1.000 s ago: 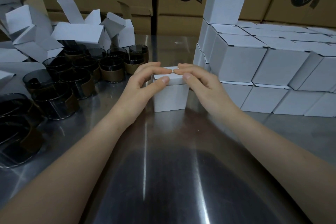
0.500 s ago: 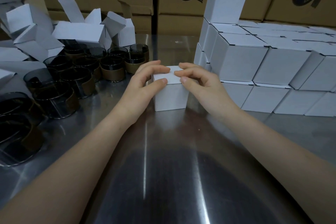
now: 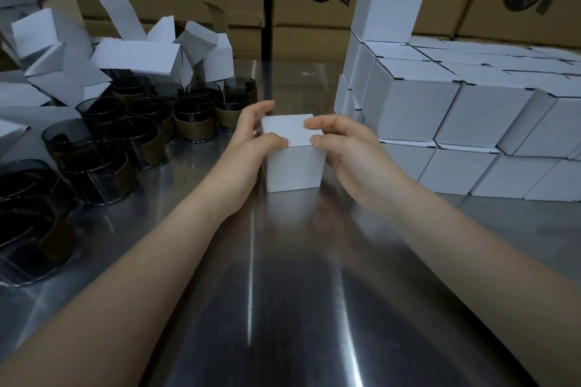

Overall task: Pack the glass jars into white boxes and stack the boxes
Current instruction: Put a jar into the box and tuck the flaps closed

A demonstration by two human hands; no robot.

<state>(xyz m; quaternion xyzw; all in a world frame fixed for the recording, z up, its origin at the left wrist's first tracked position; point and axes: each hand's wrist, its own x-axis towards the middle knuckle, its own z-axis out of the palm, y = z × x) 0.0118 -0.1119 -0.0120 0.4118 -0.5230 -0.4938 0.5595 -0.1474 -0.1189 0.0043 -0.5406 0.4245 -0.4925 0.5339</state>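
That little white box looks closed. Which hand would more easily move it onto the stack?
Probably the right hand: it grips the closed white box on the side facing the stacked boxes. The left hand holds the other side, nearer the glass jars, and would reach across.

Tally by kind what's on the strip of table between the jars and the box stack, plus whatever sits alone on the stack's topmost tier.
Hands: 2, the left hand and right hand, both gripping one box
Closed white box between them: 1
Top box alone on the stack: 1
Total: 4
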